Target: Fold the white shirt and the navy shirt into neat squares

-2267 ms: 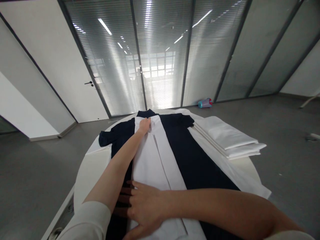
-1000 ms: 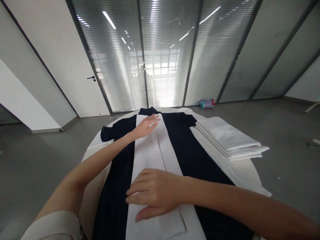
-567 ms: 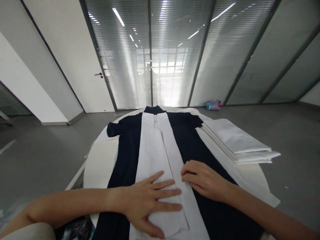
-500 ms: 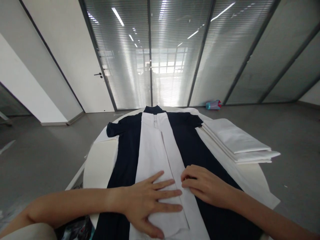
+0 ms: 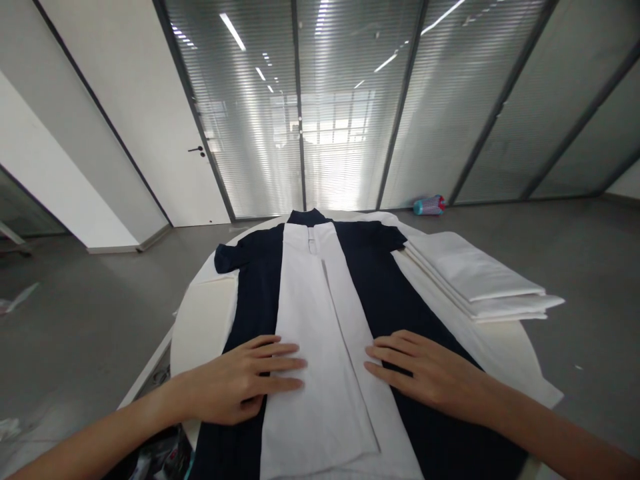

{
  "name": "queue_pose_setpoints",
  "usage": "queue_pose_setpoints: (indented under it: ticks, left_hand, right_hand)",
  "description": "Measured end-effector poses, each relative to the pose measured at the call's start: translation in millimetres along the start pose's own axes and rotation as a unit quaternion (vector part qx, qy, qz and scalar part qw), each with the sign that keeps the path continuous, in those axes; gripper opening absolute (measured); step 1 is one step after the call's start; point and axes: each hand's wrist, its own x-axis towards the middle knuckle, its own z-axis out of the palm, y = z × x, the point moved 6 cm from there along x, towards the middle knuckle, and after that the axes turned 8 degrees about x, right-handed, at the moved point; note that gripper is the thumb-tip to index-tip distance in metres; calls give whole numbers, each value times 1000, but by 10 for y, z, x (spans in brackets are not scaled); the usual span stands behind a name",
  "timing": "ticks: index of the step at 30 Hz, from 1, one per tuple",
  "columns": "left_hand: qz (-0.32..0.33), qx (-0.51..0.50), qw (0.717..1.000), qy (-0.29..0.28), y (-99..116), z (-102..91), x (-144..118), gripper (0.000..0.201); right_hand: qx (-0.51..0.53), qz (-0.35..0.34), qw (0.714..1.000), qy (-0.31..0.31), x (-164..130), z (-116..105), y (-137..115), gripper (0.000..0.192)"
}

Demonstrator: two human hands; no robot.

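Observation:
A dark navy short-sleeved garment (image 5: 420, 333) lies spread out, its collar pointing away from me. Down its middle runs a long folded white cloth (image 5: 315, 300), with one layer overlapping the other along a slanting edge. My left hand (image 5: 240, 377) rests with fingers stretched over the white cloth's left edge, its palm over the navy fabric. On the right edge of the white cloth lie the spread fingertips of my right hand (image 5: 425, 367), the rest of that hand being over the navy fabric. Neither hand holds anything.
Beneath the garment is a round white table (image 5: 197, 333), with white cloth partly covering it. A stack of folded white cloth (image 5: 470, 273) sits at its right edge. Dark plastic bags (image 5: 163, 457) show below at left. A blue and red item (image 5: 429, 205) lies by the glass wall.
My left hand has moved left from the middle of the white cloth to its left edge. My right hand's fingers have straightened and spread; it has stayed near the right edge.

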Motion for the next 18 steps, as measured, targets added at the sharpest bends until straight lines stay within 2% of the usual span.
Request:
queue_pose_setpoints:
  ticks: [5,9,14,18]
  left_hand:
    - [0,48,999,11,-24,-14,85,74]
    - [38,59,997,25,-48,-65,155,69]
    - [69,49,996,-13,-56,33,151,78]
    - [47,55,997,1,-28,111,146,72]
  right_hand:
    - [-30,-45,998,9,92,-20,78,35]
    - [-14,-70,997,12,139,14,117,31]
    - [8,-74,997,-4,72,133,104,33]
    - [30,-61,998,-10,53,156,126,37]
